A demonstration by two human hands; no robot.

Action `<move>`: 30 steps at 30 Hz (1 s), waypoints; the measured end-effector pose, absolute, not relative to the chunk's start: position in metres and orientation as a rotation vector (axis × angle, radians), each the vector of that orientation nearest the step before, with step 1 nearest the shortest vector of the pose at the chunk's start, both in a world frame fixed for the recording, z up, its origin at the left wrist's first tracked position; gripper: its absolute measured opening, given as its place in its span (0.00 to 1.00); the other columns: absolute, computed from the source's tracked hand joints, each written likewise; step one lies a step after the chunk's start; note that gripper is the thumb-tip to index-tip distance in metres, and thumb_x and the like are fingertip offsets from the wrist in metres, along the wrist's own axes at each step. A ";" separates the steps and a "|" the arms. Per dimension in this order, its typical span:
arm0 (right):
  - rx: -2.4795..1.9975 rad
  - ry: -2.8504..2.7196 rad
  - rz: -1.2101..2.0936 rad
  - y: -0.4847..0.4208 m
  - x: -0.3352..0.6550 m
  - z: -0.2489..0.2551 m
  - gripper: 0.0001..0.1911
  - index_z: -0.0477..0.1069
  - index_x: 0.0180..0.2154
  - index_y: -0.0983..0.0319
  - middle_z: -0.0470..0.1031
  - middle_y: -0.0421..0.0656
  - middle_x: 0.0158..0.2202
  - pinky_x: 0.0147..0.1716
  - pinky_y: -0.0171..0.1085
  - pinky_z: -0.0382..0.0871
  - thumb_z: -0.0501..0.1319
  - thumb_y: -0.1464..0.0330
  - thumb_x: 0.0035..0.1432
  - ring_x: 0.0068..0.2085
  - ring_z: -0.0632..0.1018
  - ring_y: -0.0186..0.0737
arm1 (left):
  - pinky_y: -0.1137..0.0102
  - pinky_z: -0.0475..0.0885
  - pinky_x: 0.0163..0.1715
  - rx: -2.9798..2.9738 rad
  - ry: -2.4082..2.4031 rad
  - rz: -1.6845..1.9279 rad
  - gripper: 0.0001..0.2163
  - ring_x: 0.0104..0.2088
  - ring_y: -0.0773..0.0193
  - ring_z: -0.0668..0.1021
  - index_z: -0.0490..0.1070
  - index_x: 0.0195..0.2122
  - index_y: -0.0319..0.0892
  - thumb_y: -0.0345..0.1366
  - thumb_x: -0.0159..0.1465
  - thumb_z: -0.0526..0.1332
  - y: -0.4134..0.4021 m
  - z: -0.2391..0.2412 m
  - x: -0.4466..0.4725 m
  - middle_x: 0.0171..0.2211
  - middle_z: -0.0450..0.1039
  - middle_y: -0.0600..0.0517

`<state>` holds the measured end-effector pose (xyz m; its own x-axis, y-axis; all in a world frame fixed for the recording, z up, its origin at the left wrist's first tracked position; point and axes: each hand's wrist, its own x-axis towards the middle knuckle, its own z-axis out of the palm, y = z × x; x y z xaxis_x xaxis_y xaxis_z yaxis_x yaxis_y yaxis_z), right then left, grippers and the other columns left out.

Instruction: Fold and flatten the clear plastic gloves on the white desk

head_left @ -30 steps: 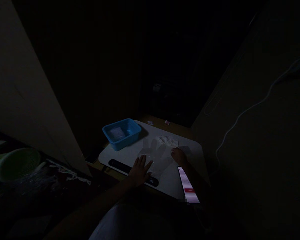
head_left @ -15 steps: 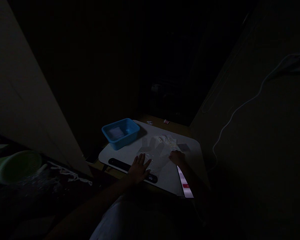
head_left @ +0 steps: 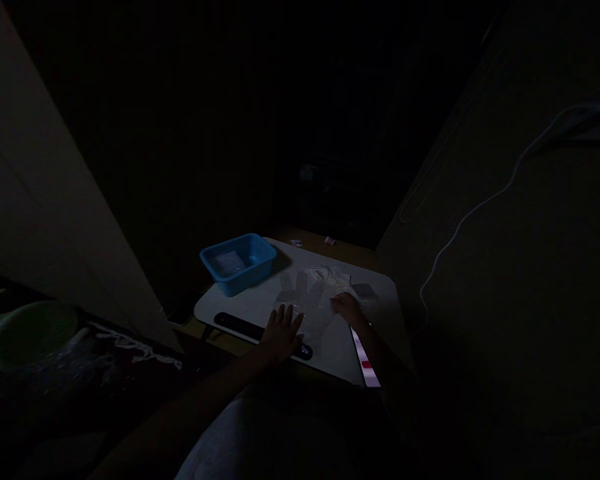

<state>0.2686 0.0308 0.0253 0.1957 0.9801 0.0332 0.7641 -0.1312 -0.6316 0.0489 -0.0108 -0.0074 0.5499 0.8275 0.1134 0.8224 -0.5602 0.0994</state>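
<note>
My left hand (head_left: 281,333) lies flat with fingers spread near the front edge of a small white table (head_left: 330,357). Under and beside its fingertips is a thin clear plastic sheet or bag (head_left: 313,320), faint in the dim light. My right hand (head_left: 347,308) is closed, its fingers pinched at the right side of that plastic. Just beyond it lies a crumpled whitish piece of plastic (head_left: 330,274). A phone with a lit screen (head_left: 364,360) rests at the table's right front, partly hidden by my right forearm.
A blue basin (head_left: 240,267) with something pale inside stands at the table's back left. A dark slot (head_left: 237,325) runs along the front edge. Small scraps (head_left: 329,241) lie behind the table. A green container (head_left: 33,333) is at the lower left; a white cable (head_left: 463,223) hangs at right.
My right hand has shifted slightly away from me and to the left, still closed. My left hand stays flat in nearly the same place. The whole view has moved a little.
</note>
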 end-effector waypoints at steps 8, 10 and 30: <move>-1.798 -1.405 0.629 0.027 0.265 0.009 0.16 0.67 0.37 0.63 0.74 0.43 0.27 0.24 0.36 0.69 0.54 0.67 0.43 0.29 0.76 0.41 | 0.52 0.45 0.51 2.691 1.532 0.266 0.25 0.58 0.45 0.49 0.50 0.57 0.45 0.48 0.60 0.44 -0.013 -0.007 0.064 0.59 0.47 0.45; -1.774 -1.393 0.621 0.026 0.262 0.007 0.16 0.68 0.37 0.63 0.75 0.46 0.32 0.28 0.37 0.70 0.52 0.67 0.44 0.34 0.75 0.42 | 0.51 0.44 0.51 2.704 1.529 0.286 0.26 0.58 0.45 0.49 0.51 0.57 0.44 0.49 0.60 0.43 -0.013 -0.008 0.067 0.59 0.48 0.45; -1.957 -1.330 0.404 0.020 0.261 0.001 0.13 0.69 0.30 0.63 0.73 0.42 0.27 0.35 0.35 0.67 0.51 0.75 0.40 0.33 0.74 0.39 | 0.54 0.51 0.51 2.688 1.446 0.350 0.22 0.55 0.52 0.56 0.53 0.55 0.43 0.46 0.63 0.40 -0.007 0.009 0.054 0.55 0.55 0.45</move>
<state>0.2613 0.0202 0.0011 0.4170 0.8987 0.1359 0.6715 -0.2039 -0.7125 0.0544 -0.0074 0.0090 0.5314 0.8306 0.1666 0.8148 -0.5549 0.1677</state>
